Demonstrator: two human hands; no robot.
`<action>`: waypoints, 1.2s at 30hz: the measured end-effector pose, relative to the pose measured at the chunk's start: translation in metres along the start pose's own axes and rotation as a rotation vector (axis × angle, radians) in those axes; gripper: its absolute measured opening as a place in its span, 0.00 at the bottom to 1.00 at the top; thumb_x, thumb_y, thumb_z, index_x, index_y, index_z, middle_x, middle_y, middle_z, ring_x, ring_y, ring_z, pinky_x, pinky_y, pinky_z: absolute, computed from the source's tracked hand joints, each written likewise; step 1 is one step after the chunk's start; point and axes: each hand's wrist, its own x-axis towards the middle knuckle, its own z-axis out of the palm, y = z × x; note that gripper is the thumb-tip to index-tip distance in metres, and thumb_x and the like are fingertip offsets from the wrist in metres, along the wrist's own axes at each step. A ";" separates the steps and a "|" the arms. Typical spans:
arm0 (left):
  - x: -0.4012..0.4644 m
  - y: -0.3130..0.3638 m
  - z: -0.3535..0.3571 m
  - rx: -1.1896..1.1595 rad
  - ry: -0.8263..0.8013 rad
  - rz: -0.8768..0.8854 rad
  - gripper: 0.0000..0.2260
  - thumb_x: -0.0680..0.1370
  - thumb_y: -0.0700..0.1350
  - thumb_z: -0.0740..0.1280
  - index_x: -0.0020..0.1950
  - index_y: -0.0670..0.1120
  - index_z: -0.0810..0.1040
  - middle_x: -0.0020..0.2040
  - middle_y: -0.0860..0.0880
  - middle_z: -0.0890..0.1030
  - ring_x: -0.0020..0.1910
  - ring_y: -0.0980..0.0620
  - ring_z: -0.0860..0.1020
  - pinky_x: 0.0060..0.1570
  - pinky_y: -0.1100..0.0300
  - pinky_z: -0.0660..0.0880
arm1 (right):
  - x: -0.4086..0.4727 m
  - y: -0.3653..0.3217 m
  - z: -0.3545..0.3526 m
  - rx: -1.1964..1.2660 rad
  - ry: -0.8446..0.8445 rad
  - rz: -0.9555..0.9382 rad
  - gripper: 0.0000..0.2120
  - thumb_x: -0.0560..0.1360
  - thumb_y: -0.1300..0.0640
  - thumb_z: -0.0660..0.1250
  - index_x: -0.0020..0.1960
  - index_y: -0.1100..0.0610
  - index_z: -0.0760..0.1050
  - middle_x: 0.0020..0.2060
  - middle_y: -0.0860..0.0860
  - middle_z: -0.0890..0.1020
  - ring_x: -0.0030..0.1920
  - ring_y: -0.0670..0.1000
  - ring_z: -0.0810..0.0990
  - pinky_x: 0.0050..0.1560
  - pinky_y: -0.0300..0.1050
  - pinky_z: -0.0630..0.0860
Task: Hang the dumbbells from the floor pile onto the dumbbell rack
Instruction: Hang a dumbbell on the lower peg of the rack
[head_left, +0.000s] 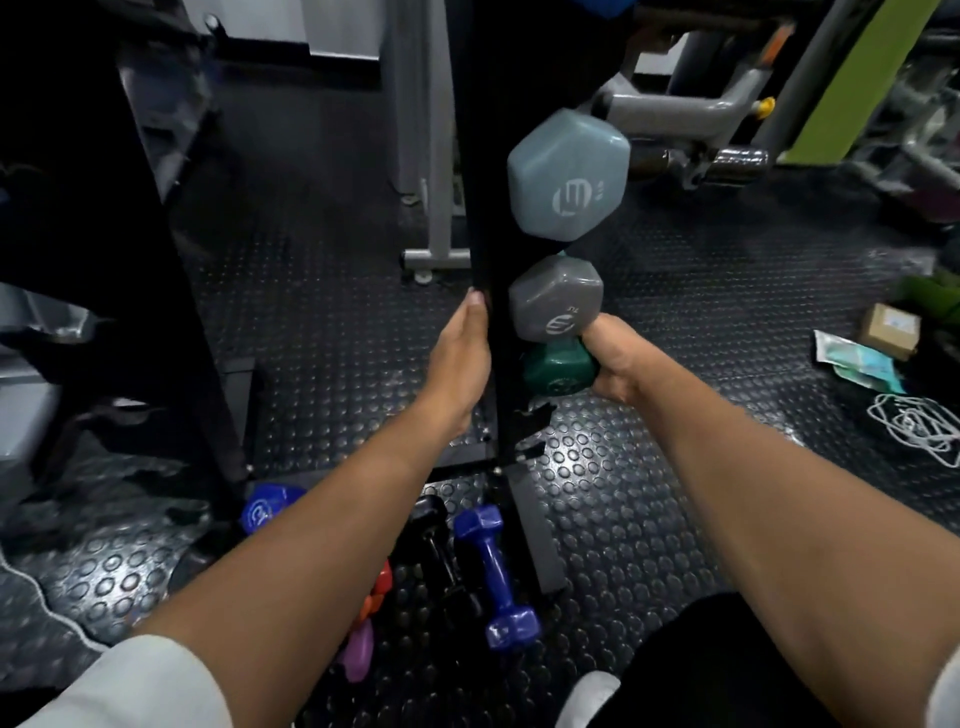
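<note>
Green dumbbell (557, 370) at rack post (485, 218), right side, below grey dumbbell (556, 299); right hand (615, 364) clenched round it. Left hand (462, 358) grips post. Risk: handle misses hook, drops onto floor pile (493, 577).

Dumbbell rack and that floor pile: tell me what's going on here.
A person is loading the black upright dumbbell rack. The left hand steadies the post while the right hand holds a green dumbbell at a slot just under the grey dumbbell; a larger blue-grey dumbbell hangs above that. On the floor below lie a blue dumbbell, another blue one, a black one, and orange and purple ones partly hidden by the left arm.
</note>
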 end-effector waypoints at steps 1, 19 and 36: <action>0.002 -0.003 0.000 -0.009 0.002 0.000 0.40 0.73 0.82 0.56 0.79 0.61 0.71 0.76 0.60 0.76 0.77 0.57 0.71 0.78 0.46 0.67 | 0.000 0.001 -0.002 -0.010 -0.024 0.006 0.21 0.77 0.55 0.73 0.65 0.66 0.80 0.55 0.65 0.85 0.52 0.64 0.85 0.61 0.66 0.80; -0.023 0.011 -0.007 0.173 -0.034 0.041 0.30 0.85 0.68 0.53 0.84 0.57 0.64 0.82 0.55 0.69 0.80 0.55 0.66 0.80 0.54 0.62 | 0.003 0.016 0.014 -0.045 0.089 -0.022 0.14 0.81 0.50 0.66 0.59 0.59 0.83 0.52 0.60 0.88 0.53 0.63 0.87 0.61 0.63 0.82; -0.106 -0.028 -0.054 0.643 -0.233 -0.118 0.27 0.87 0.62 0.57 0.82 0.51 0.69 0.78 0.48 0.74 0.77 0.46 0.72 0.73 0.55 0.66 | -0.107 0.044 0.023 -0.197 0.152 0.023 0.24 0.88 0.52 0.59 0.82 0.49 0.60 0.67 0.55 0.79 0.68 0.66 0.78 0.69 0.65 0.76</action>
